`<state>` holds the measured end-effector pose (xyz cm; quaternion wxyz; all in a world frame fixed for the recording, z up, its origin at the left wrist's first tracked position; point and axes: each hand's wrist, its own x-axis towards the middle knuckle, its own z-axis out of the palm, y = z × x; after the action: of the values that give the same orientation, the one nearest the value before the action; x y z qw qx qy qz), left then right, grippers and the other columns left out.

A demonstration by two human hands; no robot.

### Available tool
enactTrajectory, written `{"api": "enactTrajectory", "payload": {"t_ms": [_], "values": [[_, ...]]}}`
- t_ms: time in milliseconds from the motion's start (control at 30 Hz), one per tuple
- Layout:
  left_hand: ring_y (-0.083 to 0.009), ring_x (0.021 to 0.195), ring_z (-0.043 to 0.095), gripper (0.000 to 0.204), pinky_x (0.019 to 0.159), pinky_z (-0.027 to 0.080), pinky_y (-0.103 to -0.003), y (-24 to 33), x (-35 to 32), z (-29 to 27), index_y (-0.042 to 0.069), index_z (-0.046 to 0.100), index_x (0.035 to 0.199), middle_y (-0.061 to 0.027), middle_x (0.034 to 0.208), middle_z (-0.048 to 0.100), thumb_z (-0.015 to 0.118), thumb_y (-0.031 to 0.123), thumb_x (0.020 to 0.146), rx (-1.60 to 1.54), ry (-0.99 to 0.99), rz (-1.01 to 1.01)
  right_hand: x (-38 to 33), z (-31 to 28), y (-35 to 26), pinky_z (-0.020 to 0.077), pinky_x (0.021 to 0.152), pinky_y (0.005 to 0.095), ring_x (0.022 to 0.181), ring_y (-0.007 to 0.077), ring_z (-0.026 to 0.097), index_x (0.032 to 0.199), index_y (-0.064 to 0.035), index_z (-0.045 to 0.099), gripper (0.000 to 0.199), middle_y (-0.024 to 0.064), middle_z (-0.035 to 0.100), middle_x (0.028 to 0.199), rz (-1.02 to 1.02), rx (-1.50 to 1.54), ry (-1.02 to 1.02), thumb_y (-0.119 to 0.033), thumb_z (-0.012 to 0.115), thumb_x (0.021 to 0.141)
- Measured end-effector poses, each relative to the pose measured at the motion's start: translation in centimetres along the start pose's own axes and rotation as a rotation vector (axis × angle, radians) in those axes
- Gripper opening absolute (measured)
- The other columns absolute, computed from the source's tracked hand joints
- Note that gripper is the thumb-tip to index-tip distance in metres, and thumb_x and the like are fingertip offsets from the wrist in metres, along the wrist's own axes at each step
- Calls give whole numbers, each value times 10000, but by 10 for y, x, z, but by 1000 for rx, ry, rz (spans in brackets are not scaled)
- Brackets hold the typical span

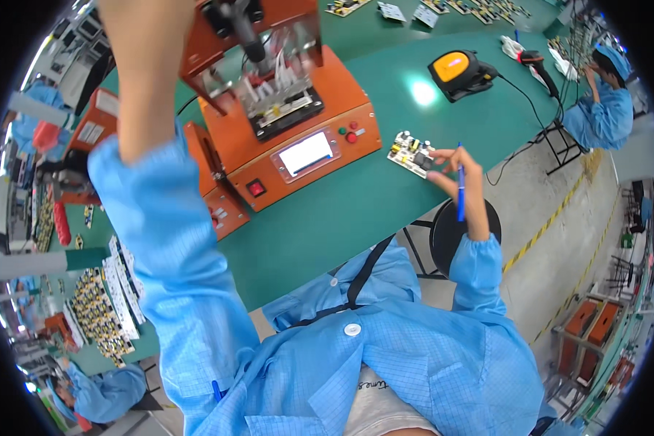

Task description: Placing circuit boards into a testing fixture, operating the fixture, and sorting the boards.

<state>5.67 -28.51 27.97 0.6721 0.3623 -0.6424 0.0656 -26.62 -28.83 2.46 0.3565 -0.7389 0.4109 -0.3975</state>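
My right hand (463,182) pinches the edge of a small circuit board (412,154) with yellow and black parts, just above the green table. A blue pen (461,183) is tucked between the fingers of that hand. My left arm reaches up past an orange press-type test fixture (298,138); of my left hand (147,29) only the blurred part near the wrist shows, and its fingers lie beyond the upper edge. Under the fixture's clear plate and wires, another circuit board (287,109) appears to sit on a black base. A lit screen (305,155) faces me.
On the green table (305,247), a black and yellow scanner (454,75) stands right of the fixture. Several boards lie at the far edge, and many more (98,309) at the left. A black stool (461,232) stands by the table. Co-workers (603,109) sit right and lower left.
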Motion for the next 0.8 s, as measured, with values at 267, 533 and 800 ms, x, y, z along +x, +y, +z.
{"api": "enactTrajectory", "payload": {"t_ms": [267,533,800], "values": [[-380,1226,516,530,1047,370,-458,1,-120,-43,-18,505,1289,-218,1275,568,552,-104,769,423,-288,190,17,14,6,463,643,305,760,226,603,751,-28,383,406,157,626,855,-208,-218,131,-18,784,686],[-344,1025,586,523,932,431,-467,60,-229,-121,-14,473,1269,-196,1114,625,583,-66,760,473,-504,-110,238,68,-3,470,644,422,812,358,591,991,-69,515,258,120,567,837,-509,-548,258,1,611,762],[-304,950,613,435,885,457,-402,113,-312,-172,-10,514,1227,-174,1014,642,573,-53,798,817,-209,-534,345,134,72,506,799,390,970,297,601,1020,-81,611,230,144,605,975,-765,-699,-388,-53,523,809]]}}
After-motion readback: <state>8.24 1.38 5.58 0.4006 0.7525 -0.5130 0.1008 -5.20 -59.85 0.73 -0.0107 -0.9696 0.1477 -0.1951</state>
